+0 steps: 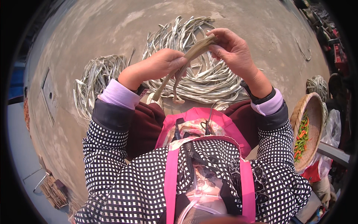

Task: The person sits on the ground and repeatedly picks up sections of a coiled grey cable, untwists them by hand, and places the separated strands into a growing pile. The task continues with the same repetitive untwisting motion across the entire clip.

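My left hand [165,63] pinches a flat, dried plant-fibre strip [199,48] between thumb and fingers. Two narrower tails of the strip hang below that hand, one with a curled end. The strip's upper end lies in my right hand [230,47], gripped between its thumb and fingers. Beneath both hands a large ring of pale, twisted fibre strands [195,86] lies on the concrete floor. A smaller heap of like strands [96,81] rests to the left of it, partly behind my left forearm. The fingers of my left hand hide part of the strip.
At the right a tilted woven basket [318,112] holds red and green chillies [302,137]. A ball of fibre [317,85] sits beyond it, and a clear plastic bag [332,128] beside it. A bundle of dry sticks [53,191] is at lower left. A metal floor plate [49,96] lies left.
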The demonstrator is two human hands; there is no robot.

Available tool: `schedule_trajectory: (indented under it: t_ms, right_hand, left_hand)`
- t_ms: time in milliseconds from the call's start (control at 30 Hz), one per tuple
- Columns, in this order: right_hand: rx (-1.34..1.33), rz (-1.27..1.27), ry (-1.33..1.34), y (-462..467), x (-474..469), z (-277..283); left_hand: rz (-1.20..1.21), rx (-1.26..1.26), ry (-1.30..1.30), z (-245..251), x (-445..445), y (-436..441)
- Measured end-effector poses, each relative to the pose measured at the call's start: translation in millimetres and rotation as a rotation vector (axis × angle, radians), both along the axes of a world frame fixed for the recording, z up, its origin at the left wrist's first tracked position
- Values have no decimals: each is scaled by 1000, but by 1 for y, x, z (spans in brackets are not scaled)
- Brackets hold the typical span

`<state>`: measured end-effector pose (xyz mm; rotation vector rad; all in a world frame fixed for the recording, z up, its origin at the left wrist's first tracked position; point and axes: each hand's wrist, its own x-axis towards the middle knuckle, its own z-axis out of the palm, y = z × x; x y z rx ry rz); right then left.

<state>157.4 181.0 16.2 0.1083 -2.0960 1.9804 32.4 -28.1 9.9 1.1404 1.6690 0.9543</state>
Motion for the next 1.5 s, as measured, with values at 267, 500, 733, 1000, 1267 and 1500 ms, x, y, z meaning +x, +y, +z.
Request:
schedule_trajectory:
  t_ms: [267,500,733,1000,1267,1500]
  right_hand:
    - [98,-52,6,7,6,-2]
    - [187,-44,-54,5,5,-2]
    - [183,-93,-97,3,6,-3]
    - [618,-174,87,13,2,0]
    - [1100,-58,32,-20,10,-13]
    - [710,84,-217,7,4,-21]
  left_hand:
    - [-35,-69,-55,6,1,0]
    - [-45,83,61,-6,1,9]
    - [101,144,-126,-10,14,17]
    - [199,88,645,-15,3,17]
    - [16,80,894,-16,19,22]
    - [292,119,-29,-2,7,14]
